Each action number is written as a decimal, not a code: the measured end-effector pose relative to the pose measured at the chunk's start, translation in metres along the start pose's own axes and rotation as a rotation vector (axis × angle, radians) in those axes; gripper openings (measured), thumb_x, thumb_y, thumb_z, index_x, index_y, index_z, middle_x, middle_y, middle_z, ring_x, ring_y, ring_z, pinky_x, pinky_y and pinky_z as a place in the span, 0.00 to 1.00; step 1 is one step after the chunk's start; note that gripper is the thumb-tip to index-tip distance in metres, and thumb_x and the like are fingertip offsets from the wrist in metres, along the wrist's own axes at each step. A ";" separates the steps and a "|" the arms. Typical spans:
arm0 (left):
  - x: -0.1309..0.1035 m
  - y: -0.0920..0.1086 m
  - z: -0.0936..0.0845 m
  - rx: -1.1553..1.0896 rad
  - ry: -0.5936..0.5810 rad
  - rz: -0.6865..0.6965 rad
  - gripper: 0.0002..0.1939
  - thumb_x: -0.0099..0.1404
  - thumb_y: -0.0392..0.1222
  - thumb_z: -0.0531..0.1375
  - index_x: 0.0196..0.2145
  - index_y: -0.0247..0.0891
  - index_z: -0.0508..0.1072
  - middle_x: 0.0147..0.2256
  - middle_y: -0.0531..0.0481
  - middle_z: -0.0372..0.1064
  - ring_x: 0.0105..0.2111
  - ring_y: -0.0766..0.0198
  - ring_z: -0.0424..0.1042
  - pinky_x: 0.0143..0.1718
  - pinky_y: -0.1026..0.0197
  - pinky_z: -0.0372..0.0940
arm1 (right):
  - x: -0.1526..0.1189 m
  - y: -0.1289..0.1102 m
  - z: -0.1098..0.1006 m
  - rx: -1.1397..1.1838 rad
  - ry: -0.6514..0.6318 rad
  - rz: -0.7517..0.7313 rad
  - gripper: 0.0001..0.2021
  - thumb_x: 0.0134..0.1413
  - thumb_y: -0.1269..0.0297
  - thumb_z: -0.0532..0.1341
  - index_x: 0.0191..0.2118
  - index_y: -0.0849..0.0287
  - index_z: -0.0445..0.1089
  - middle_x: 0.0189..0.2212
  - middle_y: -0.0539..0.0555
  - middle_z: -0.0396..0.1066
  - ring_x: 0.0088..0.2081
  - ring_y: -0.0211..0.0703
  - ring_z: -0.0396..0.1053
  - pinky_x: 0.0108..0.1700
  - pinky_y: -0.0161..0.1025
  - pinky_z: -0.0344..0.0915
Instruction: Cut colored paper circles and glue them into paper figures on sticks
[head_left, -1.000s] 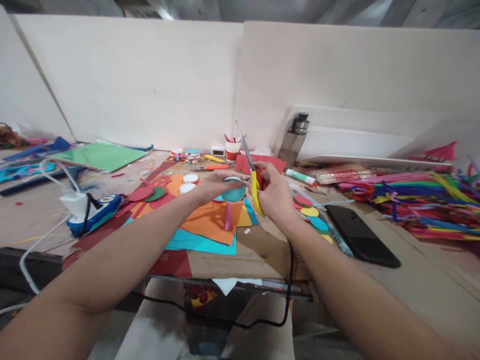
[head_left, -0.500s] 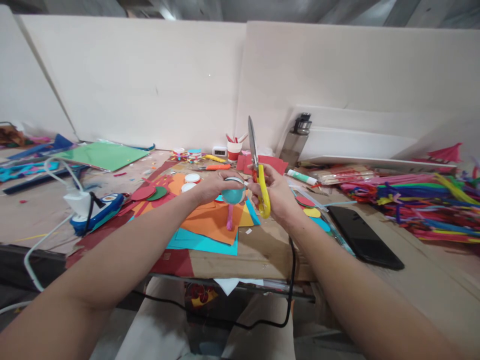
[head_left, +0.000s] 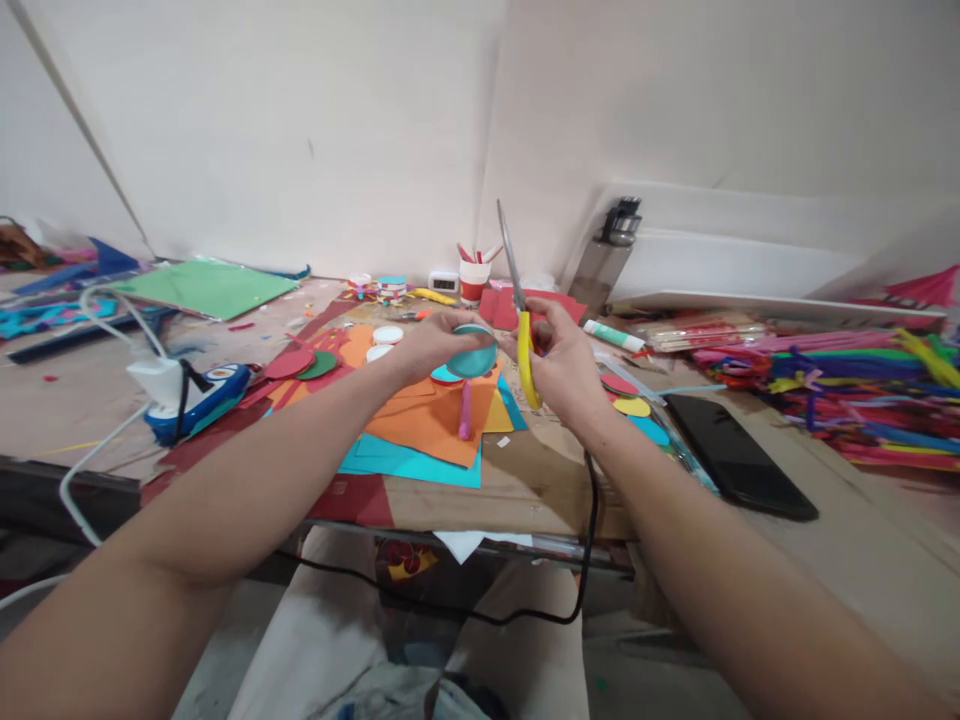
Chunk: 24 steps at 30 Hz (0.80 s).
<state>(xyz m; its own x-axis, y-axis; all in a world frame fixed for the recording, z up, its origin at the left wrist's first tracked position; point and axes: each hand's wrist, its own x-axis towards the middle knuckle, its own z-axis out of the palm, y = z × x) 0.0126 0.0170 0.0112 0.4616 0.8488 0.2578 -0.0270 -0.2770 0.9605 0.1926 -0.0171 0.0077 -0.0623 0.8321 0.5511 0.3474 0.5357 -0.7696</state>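
Between thumb and fingers, my left hand grips a round teal piece, whose face is tilted toward me. My right hand is wrapped round the scissors, which have yellow handles; their blades point up and look closed. The fingertips of my right hand are close to the right edge of the teal piece. Beneath it, a pink stick-like piece stands out over the orange paper. Teal sheets lie partly under the orange paper.
A black phone and pipe cleaners lie to the right. A bottle leans at the back beside a cup of pens. Left are a blue power strip and green sheet. A black cable hangs over the table edge.
The view has tipped downward slightly. My left hand has turned the teal piece so its round face shows more, and my right fingers have moved a little apart from it.
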 end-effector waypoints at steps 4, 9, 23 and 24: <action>0.006 -0.001 -0.007 -0.159 0.104 -0.039 0.12 0.54 0.43 0.65 0.32 0.33 0.72 0.26 0.49 0.73 0.24 0.65 0.73 0.27 0.63 0.68 | 0.001 -0.004 0.000 -0.079 -0.020 -0.034 0.24 0.52 0.51 0.64 0.52 0.55 0.61 0.29 0.48 0.67 0.31 0.39 0.65 0.34 0.38 0.63; 0.011 0.000 -0.023 -0.286 0.199 -0.010 0.11 0.51 0.41 0.63 0.32 0.33 0.70 0.24 0.50 0.71 0.22 0.65 0.72 0.19 0.66 0.64 | 0.000 -0.013 -0.008 -0.302 -0.108 -0.051 0.24 0.54 0.51 0.62 0.52 0.58 0.62 0.32 0.51 0.68 0.31 0.40 0.63 0.34 0.38 0.61; 0.014 0.006 -0.051 -0.372 0.259 -0.038 0.11 0.47 0.41 0.66 0.24 0.34 0.67 0.17 0.57 0.62 0.16 0.73 0.61 0.17 0.69 0.58 | 0.001 -0.006 -0.023 -0.717 -0.318 -0.158 0.21 0.57 0.62 0.57 0.56 0.57 0.68 0.32 0.54 0.76 0.29 0.41 0.68 0.33 0.34 0.58; 0.014 0.005 -0.051 -0.372 0.243 -0.037 0.12 0.47 0.42 0.66 0.24 0.35 0.67 0.17 0.57 0.62 0.16 0.73 0.61 0.17 0.69 0.58 | 0.001 -0.006 -0.024 -0.731 -0.319 -0.156 0.22 0.57 0.62 0.57 0.57 0.56 0.69 0.32 0.54 0.76 0.29 0.41 0.68 0.33 0.34 0.58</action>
<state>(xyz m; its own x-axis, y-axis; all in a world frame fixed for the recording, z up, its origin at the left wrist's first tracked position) -0.0264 0.0505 0.0255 0.2475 0.9486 0.1973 -0.3526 -0.1015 0.9303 0.2125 -0.0233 0.0208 -0.3857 0.8157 0.4312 0.8292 0.5114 -0.2257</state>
